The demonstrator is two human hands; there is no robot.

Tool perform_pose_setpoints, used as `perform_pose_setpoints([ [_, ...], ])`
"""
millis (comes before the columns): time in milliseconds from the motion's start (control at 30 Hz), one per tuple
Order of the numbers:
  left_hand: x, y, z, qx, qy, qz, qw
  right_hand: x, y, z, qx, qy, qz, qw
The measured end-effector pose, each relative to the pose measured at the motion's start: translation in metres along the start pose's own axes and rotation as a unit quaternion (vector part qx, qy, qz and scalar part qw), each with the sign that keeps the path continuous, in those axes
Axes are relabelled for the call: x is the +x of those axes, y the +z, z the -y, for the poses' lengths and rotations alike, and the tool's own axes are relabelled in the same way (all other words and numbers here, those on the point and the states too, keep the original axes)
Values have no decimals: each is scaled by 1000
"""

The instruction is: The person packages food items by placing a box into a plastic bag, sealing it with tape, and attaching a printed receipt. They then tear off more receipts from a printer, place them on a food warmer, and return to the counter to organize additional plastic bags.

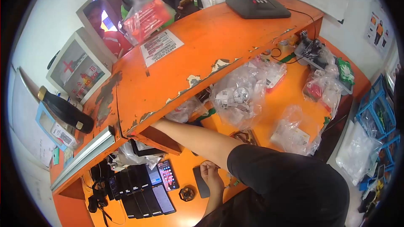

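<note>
My left hand [212,178] is above the lower orange desk, its fingers curled together at the edge of a dark phone [201,182]. Whether anything small sits in the fingers is not visible. My right forearm [198,136], in a black sleeve [273,166], reaches across and under the raised counter, which hides the right hand. Left of the phone is a small round black-and-brown object [187,193]. Further left are several phones in rows, among them one with a lit red screen [168,175] and one with a pale lit screen [163,199].
The raised orange counter [202,46] has a chipped edge and bears a paper notice [161,47], a black stand [257,7], a first aid box [78,66] and a dark bottle [65,108]. Plastic-wrapped parcels [240,92] crowd the desk. People stand behind the window opening.
</note>
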State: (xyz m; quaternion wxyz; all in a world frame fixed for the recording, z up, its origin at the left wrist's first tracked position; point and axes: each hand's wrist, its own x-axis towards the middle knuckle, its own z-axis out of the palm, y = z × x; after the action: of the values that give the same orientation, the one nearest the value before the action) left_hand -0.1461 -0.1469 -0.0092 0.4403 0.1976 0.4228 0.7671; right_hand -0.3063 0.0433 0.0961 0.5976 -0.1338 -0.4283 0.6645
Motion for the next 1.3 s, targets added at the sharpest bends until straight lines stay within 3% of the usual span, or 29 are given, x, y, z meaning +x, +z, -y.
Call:
perform_pose_setpoints([
  [267,-6,-13,3,26,5,19,999,-66,-42,31,-234,-140,-33,961],
  [333,-10,-16,4,-10,11,9,1000,-107,-96,37,-245,-74,52,965],
  [367,-13,-13,2,9,30,-3,1000,-132,-108,81,-351,-35,5,936],
  [400,-17,-9,0,26,49,-17,998,-152,-139,81,-315,26,38,948],
  [433,-24,1,-9,41,40,-41,998,-174,-163,96,-329,24,46,943],
  [467,-27,0,-13,34,45,-47,997,-197,-183,133,-341,227,29,912],
  [500,-28,-4,-18,93,3,-11,996,-215,-182,166,-280,226,-20,933],
  [533,-30,-4,-20,151,-41,26,987,-236,-216,170,-318,269,48,908],
  [567,-33,0,-18,145,-39,26,988,-259,-243,177,-353,310,112,876],
  [633,-38,11,-13,157,-43,64,985,-303,-270,201,-409,370,144,822],
  [667,-41,16,-10,164,-47,85,982,-316,-262,226,-388,415,145,810],
  [700,-37,19,3,153,-6,170,973,-327,-257,245,-365,459,143,798],
  [733,-40,23,13,152,-10,178,972,-340,-265,249,-366,457,134,800],
  [767,-43,33,19,138,-72,201,967,-359,-273,252,-369,469,143,790],
  [833,-49,46,32,125,-173,260,942,-391,-284,257,-371,498,153,768],
  [867,-51,51,42,134,-195,290,927,-415,-296,254,-362,495,115,782],
  [933,-62,63,61,127,-216,342,906,-485,-334,227,-431,400,107,802],
  [1000,-78,81,71,123,-249,410,868,-573,-397,174,-437,567,-1,698],
  [1033,-84,92,73,125,-264,423,858,-596,-409,162,-448,585,-23,676],
  [1133,-107,112,76,152,-316,494,796,-611,-367,206,-456,593,-150,646],
  [1200,-128,127,79,166,-341,543,750,-648,-397,185,-416,618,-164,646],
  [1300,-157,141,82,256,-278,669,640,-652,-376,210,-436,613,-200,628],
])
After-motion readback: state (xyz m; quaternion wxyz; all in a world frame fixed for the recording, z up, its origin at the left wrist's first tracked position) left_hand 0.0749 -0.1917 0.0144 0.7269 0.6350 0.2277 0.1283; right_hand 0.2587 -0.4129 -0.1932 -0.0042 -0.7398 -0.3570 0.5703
